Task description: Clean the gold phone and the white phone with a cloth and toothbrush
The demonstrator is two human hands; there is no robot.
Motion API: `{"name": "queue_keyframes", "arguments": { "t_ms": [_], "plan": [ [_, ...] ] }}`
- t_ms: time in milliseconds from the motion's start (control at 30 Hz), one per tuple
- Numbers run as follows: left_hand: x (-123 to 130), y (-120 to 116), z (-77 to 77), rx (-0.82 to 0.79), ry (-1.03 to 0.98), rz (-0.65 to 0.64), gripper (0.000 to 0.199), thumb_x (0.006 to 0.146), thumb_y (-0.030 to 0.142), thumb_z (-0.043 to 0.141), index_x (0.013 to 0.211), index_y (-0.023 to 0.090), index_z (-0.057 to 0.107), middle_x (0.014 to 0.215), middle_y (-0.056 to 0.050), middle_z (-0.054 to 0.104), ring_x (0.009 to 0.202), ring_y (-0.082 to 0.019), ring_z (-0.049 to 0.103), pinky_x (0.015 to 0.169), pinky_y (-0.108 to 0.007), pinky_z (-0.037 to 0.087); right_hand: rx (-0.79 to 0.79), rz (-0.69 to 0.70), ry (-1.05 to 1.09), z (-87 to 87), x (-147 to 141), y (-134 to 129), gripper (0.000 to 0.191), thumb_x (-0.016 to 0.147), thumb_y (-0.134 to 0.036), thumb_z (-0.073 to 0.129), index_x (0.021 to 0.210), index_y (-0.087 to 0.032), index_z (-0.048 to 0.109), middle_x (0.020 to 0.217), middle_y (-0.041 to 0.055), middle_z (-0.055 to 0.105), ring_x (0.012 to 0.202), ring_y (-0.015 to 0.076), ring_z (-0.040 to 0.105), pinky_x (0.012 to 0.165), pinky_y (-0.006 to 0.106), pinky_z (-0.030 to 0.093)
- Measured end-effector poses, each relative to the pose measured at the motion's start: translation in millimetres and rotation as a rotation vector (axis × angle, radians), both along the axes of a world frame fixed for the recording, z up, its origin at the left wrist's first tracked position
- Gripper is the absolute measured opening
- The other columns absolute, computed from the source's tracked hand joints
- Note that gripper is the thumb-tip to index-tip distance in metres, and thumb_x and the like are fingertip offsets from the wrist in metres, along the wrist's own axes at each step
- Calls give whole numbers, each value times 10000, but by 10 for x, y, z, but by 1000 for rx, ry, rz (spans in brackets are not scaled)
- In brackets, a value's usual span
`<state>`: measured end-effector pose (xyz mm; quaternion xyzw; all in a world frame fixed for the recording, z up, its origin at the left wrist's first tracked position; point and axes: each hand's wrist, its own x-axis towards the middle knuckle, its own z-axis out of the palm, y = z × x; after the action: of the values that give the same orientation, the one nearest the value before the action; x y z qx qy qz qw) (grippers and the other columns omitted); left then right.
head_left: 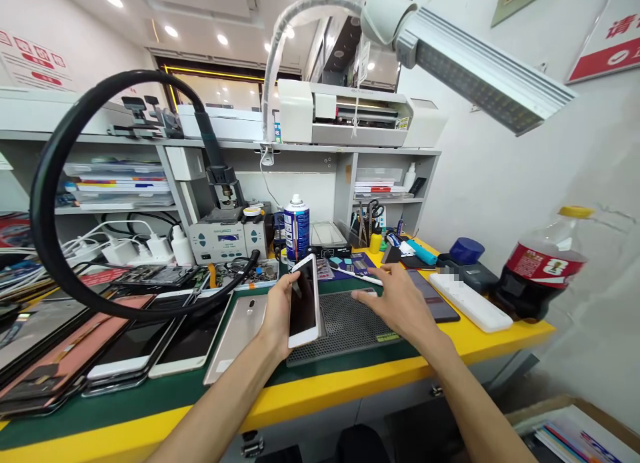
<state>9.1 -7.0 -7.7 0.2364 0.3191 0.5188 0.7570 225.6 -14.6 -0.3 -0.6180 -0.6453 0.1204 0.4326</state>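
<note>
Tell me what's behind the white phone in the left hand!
Behind the white phone, a dark perforated mat peeks out on the picture's right, and a blue spray can stands beyond its top. The spot straight behind is covered, so I can't tell what's there.

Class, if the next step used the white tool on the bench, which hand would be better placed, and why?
Probably the right hand: it is open, close to one end of the white tool, though contact is unclear. The left hand holds the phone, farther from the tool.
</note>
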Motion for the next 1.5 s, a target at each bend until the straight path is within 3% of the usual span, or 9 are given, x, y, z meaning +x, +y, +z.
{"name": "queue_keyframes", "arguments": {
  "t_ms": [67,200,333,500,667,1000,1133,1267,1500],
  "plan": [
    [21,0,-30,74,78,110,219,888,361,570,875,152,634,577,-14,634,448,-171,595,438,-266,478,-44,93,151,50,-125,-176,524,786,-581,691,1177,-232,697,1089,124,683,985,303,648,759,394,524],
    [111,-17,-111,265,160,263,279,844,393,679,1018,180,629,718,7,688,571,-152,638,580,-259,519,-399,611,602,-41,-467,-402,530,807,-590,672,1088,-143,717,931,108,726,811,246,703,636,339,587],
    [-11,-83,-80,438,281,149,410,823,453,709,1126,189,625,912,-39,715,766,-189,674,711,-299,542,-311,505,647,-187,-486,-373,393,795,-504,718,950,-146,764,898,73,737,703,199,696,634,315,609],
    [-517,-175,134,631,717,-67,443,859,476,659,1226,228,635,1056,-72,710,976,-247,676,883,-379,529,93,508,66,-251,-132,-203,294,940,-382,580,1095,-208,758,888,48,754,697,194,691,608,292,572],
    [-682,-326,186,816,1347,-291,502,876,585,552,1210,235,688,976,-61,742,695,-202,670,593,-263,480,467,576,-433,-386,-39,-28,278,969,-204,522,1171,-162,707,1104,119,740,964,240,708,844,356,578],
    [-659,-264,168,919,1712,-483,596,835,589,540,1302,231,632,938,-56,757,441,-170,620,516,-274,451,341,652,-583,-465,52,15,298,944,-287,591,1192,-178,714,1266,147,675,1113,306,669,940,419,544],
    [-697,-239,92,992,1754,-472,578,828,587,560,1291,251,640,1262,-76,681,799,-250,723,735,-305,520,225,720,-584,-385,118,-34,383,950,-372,575,1281,-203,668,1291,119,667,1192,309,624,1000,418,500],
    [-704,-259,36,1094,1794,-457,544,853,569,538,1288,261,649,1440,-71,553,1245,-313,560,1012,-364,437,132,756,-572,-341,137,-63,342,937,-333,574,1238,-230,700,1294,80,670,1242,294,590,1033,386,463],
    [-763,-246,26,1101,1844,-444,549,856,590,523,1263,251,666,1310,-73,651,1086,-279,649,880,-318,510,24,743,-506,-318,157,-45,360,878,-307,623,1221,-246,711,1331,69,646,1274,303,559,1058,395,430]
  ]
}}
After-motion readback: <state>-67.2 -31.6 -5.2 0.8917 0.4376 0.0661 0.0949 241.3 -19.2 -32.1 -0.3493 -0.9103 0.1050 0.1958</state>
